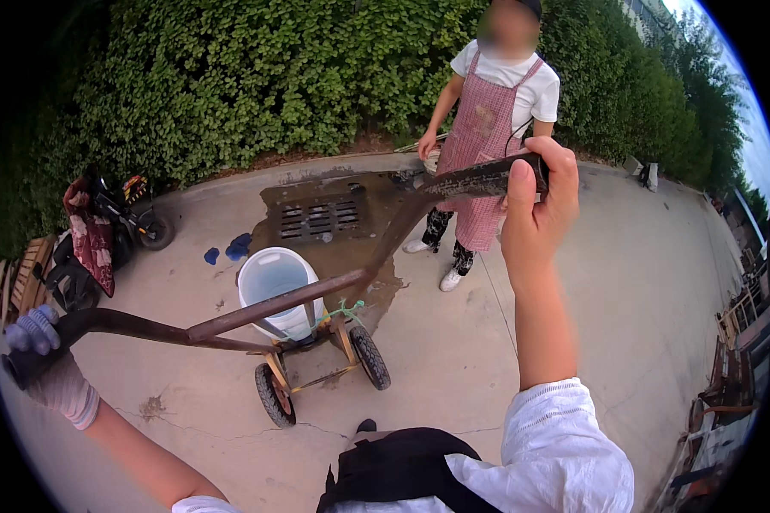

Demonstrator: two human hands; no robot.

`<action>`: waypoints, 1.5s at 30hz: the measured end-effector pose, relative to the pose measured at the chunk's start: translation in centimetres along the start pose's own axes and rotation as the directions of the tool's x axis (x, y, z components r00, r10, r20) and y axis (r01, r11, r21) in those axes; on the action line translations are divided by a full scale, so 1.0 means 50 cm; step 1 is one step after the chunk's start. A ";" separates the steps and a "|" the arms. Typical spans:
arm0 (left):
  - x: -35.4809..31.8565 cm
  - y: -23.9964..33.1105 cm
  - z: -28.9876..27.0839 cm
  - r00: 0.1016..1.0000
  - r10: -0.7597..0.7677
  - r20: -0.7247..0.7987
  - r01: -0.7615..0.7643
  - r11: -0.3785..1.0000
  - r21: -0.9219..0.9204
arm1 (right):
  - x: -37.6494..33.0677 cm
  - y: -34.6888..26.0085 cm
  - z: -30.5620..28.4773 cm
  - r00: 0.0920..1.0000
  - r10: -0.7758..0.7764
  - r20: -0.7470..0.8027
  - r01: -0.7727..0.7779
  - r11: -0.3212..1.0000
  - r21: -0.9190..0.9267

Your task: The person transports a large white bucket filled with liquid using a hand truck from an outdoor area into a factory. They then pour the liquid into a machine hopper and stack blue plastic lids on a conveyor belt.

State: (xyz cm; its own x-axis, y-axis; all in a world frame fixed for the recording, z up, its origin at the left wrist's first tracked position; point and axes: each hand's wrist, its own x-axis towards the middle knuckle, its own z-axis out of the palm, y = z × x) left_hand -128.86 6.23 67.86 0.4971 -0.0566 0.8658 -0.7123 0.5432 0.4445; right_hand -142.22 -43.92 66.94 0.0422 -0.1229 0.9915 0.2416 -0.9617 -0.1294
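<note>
A two-wheeled hand cart stands before me, its brown metal handle bars spreading out to both sides. My left hand, in a pale knit glove with bluish fingers, is wrapped round the dark left grip. Bare, my right hand closes round the dark grip at the raised right end. A white bucket rides on the cart between the bars, with what looks like liquid inside. Green cord is tied near the bucket's base. Both black tyres, the left wheel and the right wheel, rest on the concrete.
Beyond the cart lies a drain grate in wet ground. A person in a checked apron stands close behind the right handle. Blue scraps lie left of the grate. A parked motorbike is at left; a hedge runs behind.
</note>
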 end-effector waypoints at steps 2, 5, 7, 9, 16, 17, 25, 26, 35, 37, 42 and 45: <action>-0.078 0.041 0.020 0.997 0.009 -0.081 -0.008 1.000 0.019 | -0.028 0.002 -0.051 0.999 -0.004 -0.035 0.006 0.999 0.053; -0.171 0.147 0.099 0.996 0.061 -0.071 -0.054 0.993 0.101 | -0.059 0.003 -0.130 0.996 0.089 -0.013 -0.087 0.990 0.114; -0.232 0.190 0.176 0.983 0.139 -0.119 -0.120 0.981 0.152 | -0.077 0.013 -0.180 0.992 0.120 0.034 -0.123 0.982 0.141; -0.282 0.216 0.268 0.972 0.189 -0.142 -0.164 0.972 0.170 | -0.093 0.031 -0.226 0.990 0.135 0.051 -0.143 0.968 0.204; -0.439 0.277 0.502 0.972 0.226 -0.055 -0.202 0.937 0.283 | -0.171 0.144 -0.381 0.972 0.208 0.108 -0.232 0.922 0.311; -0.456 0.281 0.533 0.968 0.244 -0.055 -0.216 0.926 0.309 | -0.178 0.167 -0.398 0.975 0.187 0.121 -0.217 0.923 0.319; -0.587 0.262 0.798 0.895 0.351 -0.276 -0.181 0.850 0.495 | -0.238 0.329 -0.489 0.961 0.055 0.270 -0.204 0.799 0.565; -0.597 0.253 0.842 0.858 0.368 -0.358 -0.155 0.851 0.502 | -0.244 0.350 -0.491 0.944 0.086 0.319 -0.264 0.778 0.571; -0.685 0.202 1.143 0.911 0.099 -0.400 0.320 0.441 0.839 | -0.314 0.531 -0.432 0.749 0.306 0.587 -0.643 0.550 0.533; -0.702 0.166 1.148 0.946 0.032 -0.322 0.321 0.030 0.947 | -0.325 0.559 -0.390 0.694 0.370 0.618 -0.714 0.465 0.523; -0.663 0.036 1.172 0.976 0.086 -0.200 0.209 -0.113 0.971 | -0.351 0.640 -0.280 0.593 0.443 0.672 -0.805 0.319 0.500; -0.646 -0.023 1.157 0.967 0.055 -0.250 0.253 -0.058 0.966 | -0.360 0.673 -0.200 0.503 0.459 0.732 -0.864 0.257 0.433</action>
State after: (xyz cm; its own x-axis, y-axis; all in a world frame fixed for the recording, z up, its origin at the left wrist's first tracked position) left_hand -172.76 -41.02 52.67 0.5656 0.1845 0.8038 -0.3116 -0.8546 0.4155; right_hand -144.57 -76.51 44.84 0.8420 -0.3235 0.4317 0.4453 -0.0348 -0.8947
